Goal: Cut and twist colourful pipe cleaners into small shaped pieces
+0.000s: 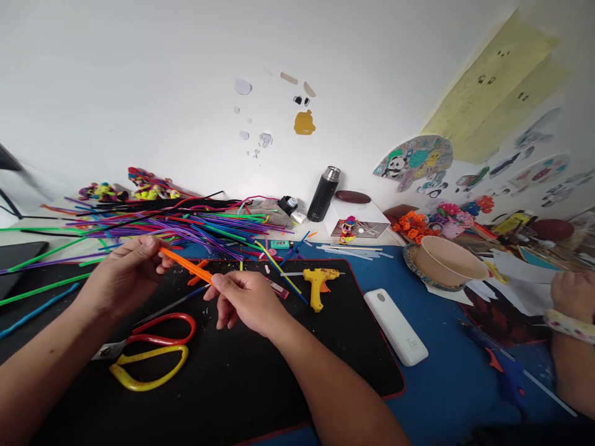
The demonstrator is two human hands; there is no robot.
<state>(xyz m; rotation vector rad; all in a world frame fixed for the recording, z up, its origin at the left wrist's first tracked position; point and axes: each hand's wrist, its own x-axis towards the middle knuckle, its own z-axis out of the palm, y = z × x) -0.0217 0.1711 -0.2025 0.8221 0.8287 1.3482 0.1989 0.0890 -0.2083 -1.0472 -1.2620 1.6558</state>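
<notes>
While my left hand (127,271) pinches the orange strip (186,264), my right hand (251,302) clamps it farther along! Scissors (116,350) lie close by on the black mat (260,378).

The strip (186,263) is bright orange, the mat (242,384) black with a red edge, and the scissors (153,339) have one red handle loop and one yellow. Among the stems (195,226) run purple, green, blue, black and red; the glue gun (317,286) is yellow with an orange trigger, the power bank (396,327) white with a round grey spot, the flask (320,197) black with a silver cap. The tabletop (372,275) is blue, the bowl (453,257) beige, the sticker (304,123) mustard yellow, the bangle (569,324) white with reddish spots
</notes>
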